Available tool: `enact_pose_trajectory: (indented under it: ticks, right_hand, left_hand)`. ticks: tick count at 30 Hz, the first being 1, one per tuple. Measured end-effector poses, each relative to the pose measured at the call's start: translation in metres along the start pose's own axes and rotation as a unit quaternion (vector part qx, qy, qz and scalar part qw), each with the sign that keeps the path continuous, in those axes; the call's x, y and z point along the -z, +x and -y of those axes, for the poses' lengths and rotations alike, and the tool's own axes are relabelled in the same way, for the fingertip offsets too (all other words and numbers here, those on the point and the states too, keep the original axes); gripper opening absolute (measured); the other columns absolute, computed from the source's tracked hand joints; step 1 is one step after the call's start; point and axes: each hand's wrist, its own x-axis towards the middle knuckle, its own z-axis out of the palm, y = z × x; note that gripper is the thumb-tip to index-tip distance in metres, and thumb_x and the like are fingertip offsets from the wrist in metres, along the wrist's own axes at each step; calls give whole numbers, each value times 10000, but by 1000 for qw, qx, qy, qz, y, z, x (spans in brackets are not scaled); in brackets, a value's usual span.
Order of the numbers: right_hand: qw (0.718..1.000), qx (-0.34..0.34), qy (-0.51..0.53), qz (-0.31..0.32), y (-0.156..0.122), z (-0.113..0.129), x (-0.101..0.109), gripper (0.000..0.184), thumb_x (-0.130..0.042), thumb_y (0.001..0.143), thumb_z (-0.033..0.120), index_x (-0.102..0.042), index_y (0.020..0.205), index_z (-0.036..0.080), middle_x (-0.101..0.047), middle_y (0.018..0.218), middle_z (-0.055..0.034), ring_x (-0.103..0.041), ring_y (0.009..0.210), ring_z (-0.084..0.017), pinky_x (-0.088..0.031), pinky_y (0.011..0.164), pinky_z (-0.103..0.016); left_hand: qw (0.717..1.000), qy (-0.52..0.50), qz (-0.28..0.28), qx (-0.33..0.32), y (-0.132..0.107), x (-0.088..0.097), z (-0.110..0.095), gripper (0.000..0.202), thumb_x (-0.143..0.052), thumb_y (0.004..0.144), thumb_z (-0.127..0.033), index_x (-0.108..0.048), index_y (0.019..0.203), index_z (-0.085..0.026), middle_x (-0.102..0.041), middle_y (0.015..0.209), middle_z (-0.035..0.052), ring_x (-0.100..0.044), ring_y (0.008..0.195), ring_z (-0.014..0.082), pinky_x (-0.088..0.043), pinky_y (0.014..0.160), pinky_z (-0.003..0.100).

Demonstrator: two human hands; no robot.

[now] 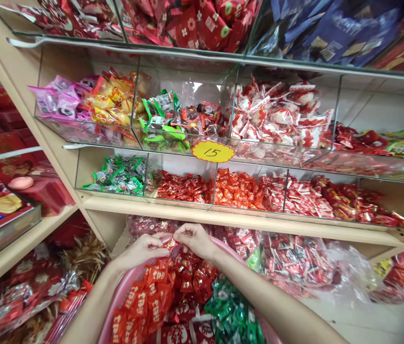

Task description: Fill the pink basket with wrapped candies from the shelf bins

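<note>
Both hands meet over a pink basket (223,246) of wrapped candies. My left hand (142,251) pinches one end of a small shiny red candy packet (169,243), and my right hand (195,240) has its fingertips closed at the packet's other side. Below them in the basket lie orange packets (144,303) on the left, dark red packets (196,274) in the middle and green packets (235,310) on the right. Larger red packets with white print (178,333) show at the near side.
Ahead stands a wooden shelf (259,222) with clear bins of candies. A yellow tag (213,151) marked 15 hangs from one bin edge. Plastic bags of candy (295,260) sit on the floor under the shelf. Red gift boxes (51,193) fill the left shelving.
</note>
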Motion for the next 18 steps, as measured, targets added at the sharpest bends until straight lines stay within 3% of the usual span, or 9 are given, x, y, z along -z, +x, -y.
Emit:
enact_pose_trajectory:
  ticks: [9, 18]
  right_hand:
    - [999, 7, 28, -33, -3, 1, -4, 251, -653, 682, 390, -589, 707, 148, -477, 417, 69, -374, 369, -46, -250, 373, -174]
    - [993, -38, 100, -42, -3, -4, -6, 247, -656, 676, 373, -542, 709, 157, -451, 386, 84, -322, 325, -38, -218, 336, -161]
  left_hand:
    - [1000, -17, 4, -10, 1, 0, -1, 217, -640, 728, -358, -725, 660, -170, -607, 1209, 46, -506, 1134, 234, -339, 961, 299]
    - [999, -41, 4, -12, 0, -1, -1, 227, -628, 741, -360, -729, 686, -165, -598, 1212, 52, -520, 1109, 232, -363, 947, 307]
